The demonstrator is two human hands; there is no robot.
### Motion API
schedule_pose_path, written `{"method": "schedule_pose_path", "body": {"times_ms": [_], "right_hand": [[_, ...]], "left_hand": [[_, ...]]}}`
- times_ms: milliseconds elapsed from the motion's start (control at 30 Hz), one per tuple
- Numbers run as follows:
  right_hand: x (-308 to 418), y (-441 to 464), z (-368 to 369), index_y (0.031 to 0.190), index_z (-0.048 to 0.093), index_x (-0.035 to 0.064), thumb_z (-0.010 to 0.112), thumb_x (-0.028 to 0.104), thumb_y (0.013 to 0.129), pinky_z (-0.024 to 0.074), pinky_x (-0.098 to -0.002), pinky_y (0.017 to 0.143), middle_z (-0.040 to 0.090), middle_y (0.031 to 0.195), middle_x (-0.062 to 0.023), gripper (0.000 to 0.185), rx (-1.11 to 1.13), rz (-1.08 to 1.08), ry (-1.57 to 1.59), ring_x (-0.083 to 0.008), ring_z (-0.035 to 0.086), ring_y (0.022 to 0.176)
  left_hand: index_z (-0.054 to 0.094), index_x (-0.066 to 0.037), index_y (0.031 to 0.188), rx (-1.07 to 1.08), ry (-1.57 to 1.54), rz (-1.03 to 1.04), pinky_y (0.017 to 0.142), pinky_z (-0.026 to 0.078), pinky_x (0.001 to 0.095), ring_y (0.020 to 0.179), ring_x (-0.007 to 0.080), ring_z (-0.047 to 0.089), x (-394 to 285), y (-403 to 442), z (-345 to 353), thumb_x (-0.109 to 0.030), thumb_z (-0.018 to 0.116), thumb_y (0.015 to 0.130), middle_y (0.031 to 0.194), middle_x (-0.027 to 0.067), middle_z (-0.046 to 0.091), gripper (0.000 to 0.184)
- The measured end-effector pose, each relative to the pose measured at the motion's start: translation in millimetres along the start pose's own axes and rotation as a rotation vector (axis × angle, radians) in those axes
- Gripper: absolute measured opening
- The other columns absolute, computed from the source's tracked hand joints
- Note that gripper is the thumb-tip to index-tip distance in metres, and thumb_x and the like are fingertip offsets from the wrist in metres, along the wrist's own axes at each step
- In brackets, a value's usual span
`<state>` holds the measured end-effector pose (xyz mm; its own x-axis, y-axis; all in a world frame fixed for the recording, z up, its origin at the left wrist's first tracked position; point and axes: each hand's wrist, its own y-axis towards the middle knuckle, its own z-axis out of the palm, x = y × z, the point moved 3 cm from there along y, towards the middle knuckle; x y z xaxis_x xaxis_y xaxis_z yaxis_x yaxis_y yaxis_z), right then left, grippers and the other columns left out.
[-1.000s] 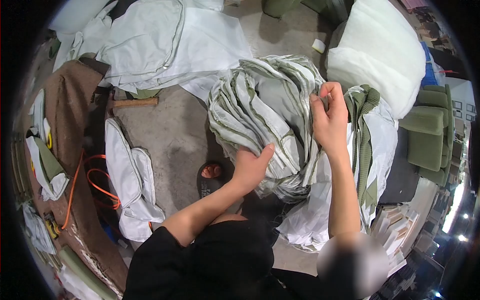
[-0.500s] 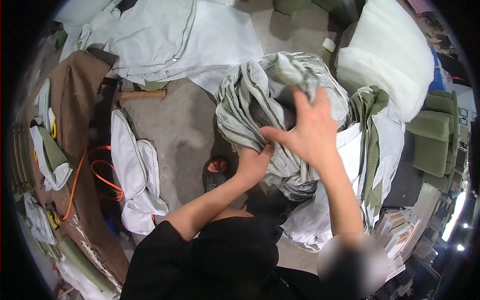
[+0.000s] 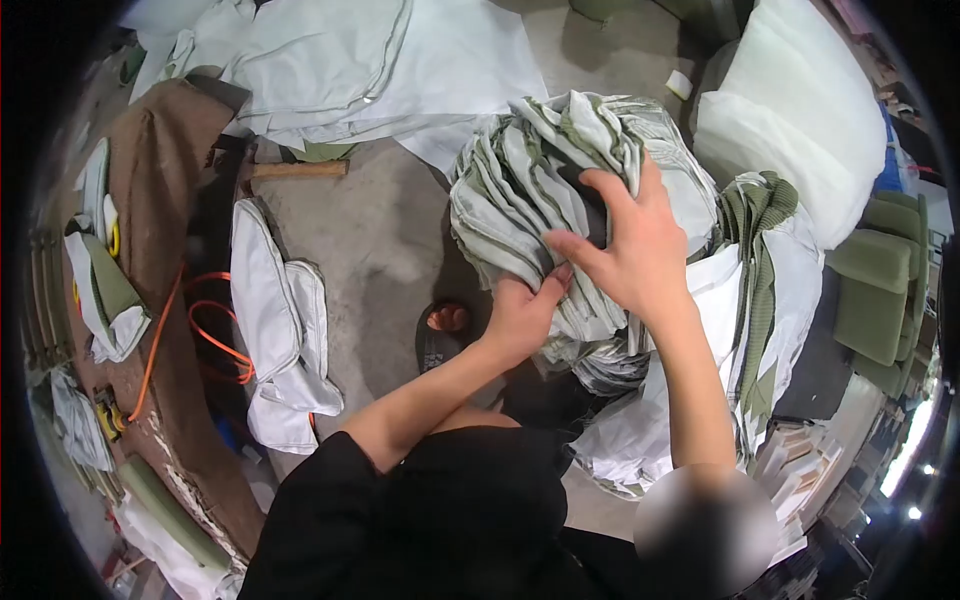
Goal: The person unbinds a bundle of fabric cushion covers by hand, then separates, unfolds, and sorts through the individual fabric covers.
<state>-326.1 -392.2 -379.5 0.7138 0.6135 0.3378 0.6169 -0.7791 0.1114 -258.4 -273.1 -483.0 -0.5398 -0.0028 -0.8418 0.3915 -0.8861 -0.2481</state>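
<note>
A thick bundle of layered fabric covers, pale white-grey with green edges, stands in front of me with its folds fanned out. My left hand is closed on the near lower edge of the folds, thumb on top. Over the right side of the bundle, my right hand has its thumb and index finger spread apart. Its other fingertips rest against an upper fold and are partly hidden by the cloth.
White cloth with a green ribbed strip hangs to the right. Behind it stands white padding. White sheets lie at the back. On the left are a folded white cover, an orange hose and a brown-covered piece.
My right hand has brought the raised fold down against the other layers, and its thumb has come close to my left hand. The view has shifted slightly.
</note>
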Motion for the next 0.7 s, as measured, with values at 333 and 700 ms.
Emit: {"method": "schedule_pose_path", "body": {"times_ms": [333,700], "right_hand": [[-31,8,-5,0.091,0.063,0.0071,0.064,0.014,0.083,0.0485,-0.0473,0.074,0.059,0.103,-0.0194,0.01,-0.026,0.125,0.162,-0.0403,0.061,0.089],[-6,3,0,0.105,0.071,0.0122,0.075,0.028,0.077,0.0539,-0.0427,0.08,0.051,0.121,-0.0233,0.032,0.104,-0.007,-0.078,-0.0368,0.055,0.108]], "left_hand": [[0.052,0.003,0.125,0.057,0.049,0.005,0.095,0.043,0.0301,0.108,0.0141,0.054,5,2,-5,-0.006,0.062,0.093,0.12,0.0064,0.059,0.035],[0.05,0.003,0.127,0.022,-0.022,-0.025,0.096,0.043,0.0301,0.109,0.0147,0.054,12,1,-8,-0.005,0.063,0.093,0.122,0.0065,0.058,0.038]]}}
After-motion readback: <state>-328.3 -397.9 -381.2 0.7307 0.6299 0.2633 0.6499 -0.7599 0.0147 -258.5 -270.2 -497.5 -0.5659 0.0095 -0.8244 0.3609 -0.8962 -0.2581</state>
